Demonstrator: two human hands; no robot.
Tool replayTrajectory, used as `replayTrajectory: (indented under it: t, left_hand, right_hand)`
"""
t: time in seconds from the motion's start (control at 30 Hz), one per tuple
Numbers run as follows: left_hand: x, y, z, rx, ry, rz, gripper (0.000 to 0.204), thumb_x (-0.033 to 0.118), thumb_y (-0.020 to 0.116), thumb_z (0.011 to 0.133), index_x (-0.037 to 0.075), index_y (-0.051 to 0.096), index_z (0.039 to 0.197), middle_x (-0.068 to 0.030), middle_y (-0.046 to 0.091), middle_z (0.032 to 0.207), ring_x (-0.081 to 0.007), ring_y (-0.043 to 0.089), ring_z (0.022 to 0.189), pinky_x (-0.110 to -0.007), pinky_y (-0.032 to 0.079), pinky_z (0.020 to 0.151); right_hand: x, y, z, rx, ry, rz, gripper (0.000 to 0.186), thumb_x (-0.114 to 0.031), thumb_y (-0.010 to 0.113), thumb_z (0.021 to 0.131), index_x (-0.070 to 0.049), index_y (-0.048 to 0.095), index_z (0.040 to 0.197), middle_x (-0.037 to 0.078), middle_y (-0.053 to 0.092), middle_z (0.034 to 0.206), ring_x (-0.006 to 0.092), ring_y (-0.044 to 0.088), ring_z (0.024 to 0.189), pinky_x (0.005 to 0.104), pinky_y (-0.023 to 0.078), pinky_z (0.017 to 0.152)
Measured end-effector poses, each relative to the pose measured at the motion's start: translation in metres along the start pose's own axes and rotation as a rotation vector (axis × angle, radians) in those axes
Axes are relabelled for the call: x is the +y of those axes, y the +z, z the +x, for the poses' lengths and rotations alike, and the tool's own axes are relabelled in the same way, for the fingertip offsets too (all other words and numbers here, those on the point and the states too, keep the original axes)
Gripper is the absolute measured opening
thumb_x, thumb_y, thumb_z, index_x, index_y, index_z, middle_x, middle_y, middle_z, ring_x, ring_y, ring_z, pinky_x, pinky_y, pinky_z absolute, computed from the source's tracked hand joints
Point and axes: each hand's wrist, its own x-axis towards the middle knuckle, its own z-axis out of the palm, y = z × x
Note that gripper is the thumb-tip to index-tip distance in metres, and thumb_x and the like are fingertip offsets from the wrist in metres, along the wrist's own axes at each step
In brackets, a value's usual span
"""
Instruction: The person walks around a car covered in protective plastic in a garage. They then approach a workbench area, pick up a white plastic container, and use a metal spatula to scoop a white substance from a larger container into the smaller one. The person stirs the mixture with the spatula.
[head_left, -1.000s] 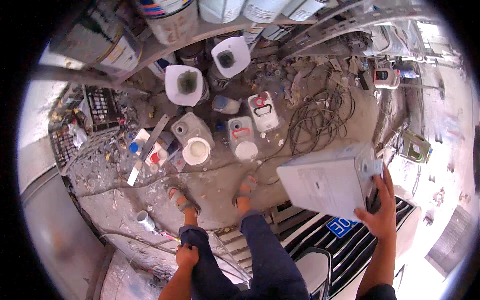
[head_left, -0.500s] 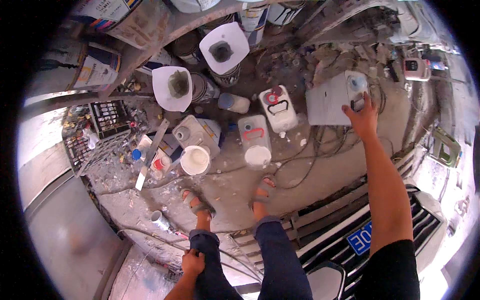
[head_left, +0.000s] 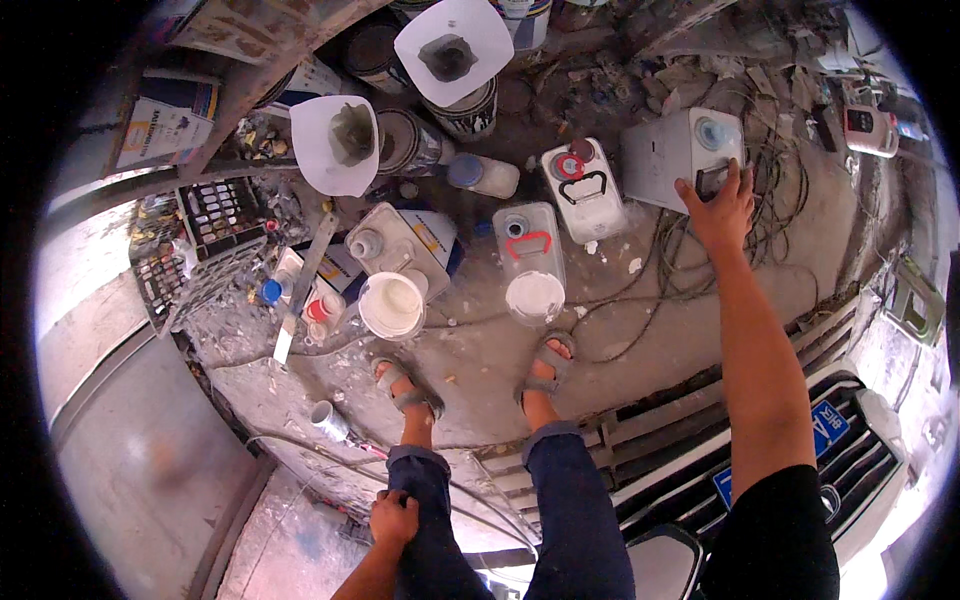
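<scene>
At the right, my right hand point(head_left: 722, 212) is at the dark handle on top of a grey rectangular can point(head_left: 655, 160) with a pale blue round cap. Its thumb lies on the near side and its fingers curl at the handle's right end. Low in the picture, my left hand point(head_left: 394, 518) rests closed against my left leg, with a small dark thing showing at its fingers that I cannot make out. Left of the can stand a white jug point(head_left: 590, 205) with a black handle and a translucent jug point(head_left: 530, 245) with a red handle, a white tub point(head_left: 532, 297) in front.
A white bucket point(head_left: 391, 305) stands before a square canister point(head_left: 390, 245). Paint cans with white paper collars point(head_left: 336, 145) stand behind. Loose cables point(head_left: 770, 225) coil by the grey can. A long flat strip point(head_left: 305, 290) leans at left. A car grille point(head_left: 775, 455) is at lower right.
My view has shifted a little. The grey can, with my right hand at its handle, appears slightly farther back relative to the jugs. My left hand stays against my leg.
</scene>
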Motion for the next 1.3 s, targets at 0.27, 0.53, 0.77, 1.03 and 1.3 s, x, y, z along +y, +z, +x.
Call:
replayTrajectory:
  t: [0.27,0.53,0.77,1.03,1.3]
  left_hand:
    - [-0.011,0.007,0.001,-0.019,0.040,0.017,0.034,0.031,0.057,0.082,0.007,0.067,0.103,-0.0184,0.059,0.111,-0.0382,0.055,0.104,-0.046,0.045,0.092]
    - [-0.017,0.006,0.003,-0.050,0.026,0.015,0.035,0.031,0.057,0.082,0.007,0.066,0.106,-0.0188,0.057,0.115,-0.0380,0.053,0.108,-0.046,0.043,0.095]
    - [-0.019,0.008,0.008,-0.063,0.057,0.015,0.033,0.031,0.057,0.082,0.008,0.066,0.105,-0.0179,0.057,0.115,-0.0381,0.052,0.109,-0.046,0.044,0.094]
    - [-0.108,0.079,0.030,0.081,0.209,0.050,0.030,0.030,0.058,0.081,0.009,0.067,0.101,-0.0169,0.058,0.114,-0.0375,0.054,0.107,-0.046,0.045,0.093]
    - [-0.136,0.099,0.040,0.045,0.156,0.071,0.031,0.030,0.058,0.081,0.010,0.067,0.104,-0.0145,0.058,0.115,-0.0358,0.053,0.109,-0.045,0.044,0.094]
  right_hand:
    - [0.013,-0.016,-0.089,0.017,-0.024,0.438,0.068,-0.036,0.068,0.084,0.000,0.041,0.135,0.021,0.045,0.132,0.0373,0.043,0.122,0.0456,0.036,0.102]
    - [-0.048,0.019,-0.257,-0.431,0.090,0.801,0.066,-0.019,0.072,0.081,-0.002,0.039,0.135,0.014,0.048,0.123,0.0249,0.051,0.109,0.0365,0.043,0.096]
    - [-0.068,0.055,-0.312,-0.782,1.008,1.378,0.034,-0.020,0.069,0.084,-0.008,0.054,0.112,0.005,0.059,0.109,0.0211,0.056,0.105,0.0368,0.046,0.089]
    - [-0.108,0.072,-0.323,-0.669,1.049,1.640,0.034,-0.029,0.061,0.091,-0.003,0.052,0.112,0.009,0.057,0.111,0.0213,0.058,0.108,0.0379,0.050,0.089]
    - [-0.114,0.087,-0.323,-0.492,1.041,1.684,0.025,-0.023,0.059,0.092,-0.002,0.051,0.104,0.011,0.059,0.108,0.0224,0.061,0.102,0.0360,0.052,0.089]
